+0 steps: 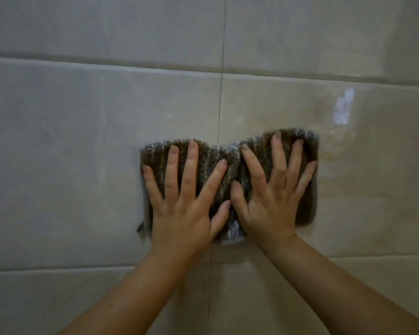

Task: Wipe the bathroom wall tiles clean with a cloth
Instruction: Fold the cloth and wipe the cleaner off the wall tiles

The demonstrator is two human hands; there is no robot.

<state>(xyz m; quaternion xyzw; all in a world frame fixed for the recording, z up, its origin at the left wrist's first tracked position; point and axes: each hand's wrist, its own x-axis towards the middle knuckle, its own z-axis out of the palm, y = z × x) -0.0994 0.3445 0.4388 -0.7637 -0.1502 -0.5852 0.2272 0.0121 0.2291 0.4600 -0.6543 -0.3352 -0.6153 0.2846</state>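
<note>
Both hands, left hand (182, 201) and right hand (271, 201), press flat with straight, spread fingers on the brown ribbed terry cloth (228, 170) at frame centre, against glossy beige wall tiles (82, 153). Uneven pressure could bunch it, leaving streaks.

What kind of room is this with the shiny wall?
Probably a bathroom or shower area. The wall is covered in glossy tiles with thin grout lines, and the left hand and right hand press a striped cloth flat against it.
</note>
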